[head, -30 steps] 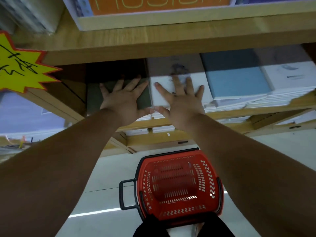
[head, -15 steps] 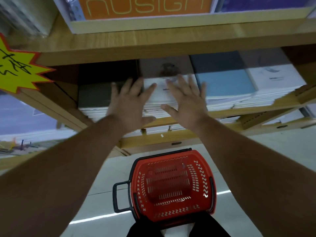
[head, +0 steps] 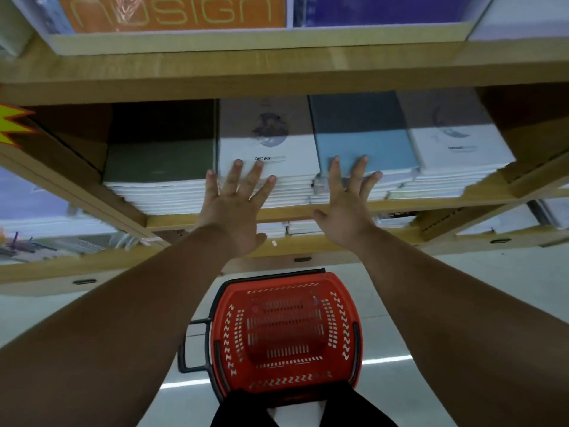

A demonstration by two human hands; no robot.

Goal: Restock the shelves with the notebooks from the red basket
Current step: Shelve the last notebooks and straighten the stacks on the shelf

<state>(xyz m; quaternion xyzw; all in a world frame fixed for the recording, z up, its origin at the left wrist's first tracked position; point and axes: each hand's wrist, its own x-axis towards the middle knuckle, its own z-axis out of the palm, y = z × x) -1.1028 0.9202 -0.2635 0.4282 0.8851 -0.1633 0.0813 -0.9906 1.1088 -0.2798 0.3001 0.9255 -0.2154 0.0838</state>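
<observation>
"DARING" on white notebook (head: 264,149); "SIGN" on orange box (head: 172,12).

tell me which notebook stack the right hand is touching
The blue stack, third from the left: the right hand has its fingertips on its front edge. The left hand is on the white DARING stack beside it.

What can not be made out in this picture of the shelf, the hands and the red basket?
Head view only.
1) Yellow sign: cut off by the left edge, its writing unseen.
2) Small print under DARING on the white notebook stack: too small.
3) Near end of the red basket: hidden by dark clothing.
4) Left hand and right hand: whether the fingers touch the notebooks or hover, too blurred.
</observation>
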